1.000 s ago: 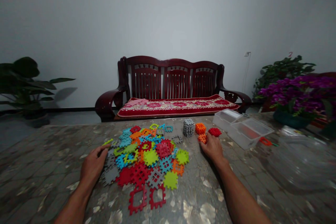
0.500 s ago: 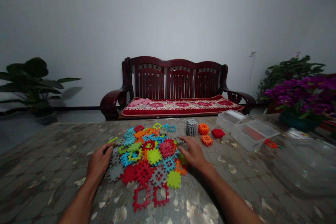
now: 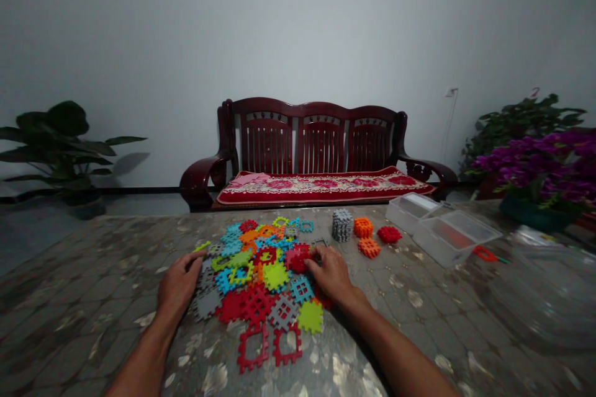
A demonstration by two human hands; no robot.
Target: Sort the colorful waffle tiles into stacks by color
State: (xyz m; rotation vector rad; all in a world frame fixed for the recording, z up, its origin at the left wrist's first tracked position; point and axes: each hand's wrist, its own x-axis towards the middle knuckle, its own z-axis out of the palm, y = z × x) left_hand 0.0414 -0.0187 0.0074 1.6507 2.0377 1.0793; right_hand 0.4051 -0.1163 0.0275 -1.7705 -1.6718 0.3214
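A heap of flat, notched plastic tiles [image 3: 261, 273] in red, blue, green, orange and grey lies on the mottled stone table [image 3: 93, 285]. My left hand [image 3: 179, 285] rests on the heap's left edge, fingers curled over grey tiles. My right hand [image 3: 328, 273] lies on the heap's right side, with its fingertips pinched on a red tile [image 3: 298, 259]. Behind the heap stand a grey stack [image 3: 342, 225], an orange stack [image 3: 363, 227], a lone orange tile [image 3: 369, 248] and a red pile [image 3: 389, 234].
Two clear plastic boxes [image 3: 444, 229] sit at the right of the table, with a clear bag [image 3: 535, 285] beyond them. A dark wooden bench [image 3: 316, 155] with a red cushion stands behind the table. Potted plants flank it, and purple flowers [image 3: 544, 167] stand at the right.
My right hand has come back from the sorted stacks to the heap and closed its fingertips on a red tile. My left hand has stayed on the heap's left edge.
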